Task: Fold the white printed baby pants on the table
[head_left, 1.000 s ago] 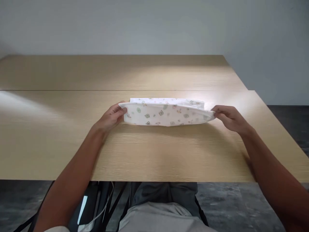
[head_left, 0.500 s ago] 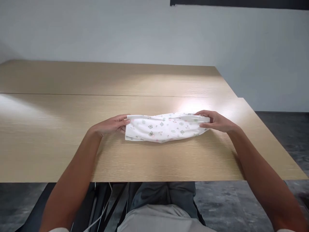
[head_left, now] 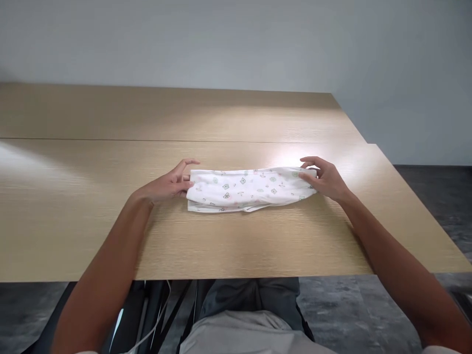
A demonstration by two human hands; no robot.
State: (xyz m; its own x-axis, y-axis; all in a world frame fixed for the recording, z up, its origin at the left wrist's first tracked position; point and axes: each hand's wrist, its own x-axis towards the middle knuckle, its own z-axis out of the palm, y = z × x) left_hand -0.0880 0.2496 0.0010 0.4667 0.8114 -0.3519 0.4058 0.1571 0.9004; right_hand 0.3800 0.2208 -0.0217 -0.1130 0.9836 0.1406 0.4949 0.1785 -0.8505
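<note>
Two ends of the folded cloth (head_left: 250, 189) are lightly held by the left hand (head_left: 166, 187) and right hand (head_left: 329, 182); its layers could be skewed by uneven pulling.

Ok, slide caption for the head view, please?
Left hand and right hand at opposite ends of a folded, printed white cloth on a pale table.

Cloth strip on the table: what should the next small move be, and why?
I'd probably use the left hand to ease the cloth's near left corner even, with the right hand steadying the other end. Near that corner a lower layer peeks out from under the top one, and the left hand is already at that end.
</note>
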